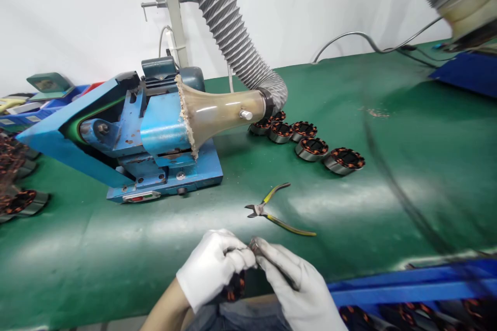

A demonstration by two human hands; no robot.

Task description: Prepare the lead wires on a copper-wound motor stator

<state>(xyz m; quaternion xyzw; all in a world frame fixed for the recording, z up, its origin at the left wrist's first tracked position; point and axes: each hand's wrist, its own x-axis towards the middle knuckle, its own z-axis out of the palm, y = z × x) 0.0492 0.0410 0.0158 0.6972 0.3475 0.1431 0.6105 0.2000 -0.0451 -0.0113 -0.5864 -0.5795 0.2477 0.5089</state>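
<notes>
My left hand point(217, 264), in a white glove, is closed close to the table's front edge. Partly hidden under its fingers is a motor stator point(235, 287) with black insulation and copper windings. My right hand point(293, 282), gloved too, has its fingertips pinched together and meets the left fingertips above the stator. The glove tips there look dark and soiled; whatever small piece lies between them is too hidden to make out. Just beyond both hands, diagonal cutters point(260, 210) with yellow-green handles lie spread open on the green table point(186, 248).
A blue belt machine point(163, 129) with a translucent hood point(221, 111) and grey duct hose point(229, 26) stands at the left. Several finished-looking stators point(345, 160) sit right of it, more point(29, 201) at far left. A blue bin point(388, 289) holds stators at lower right.
</notes>
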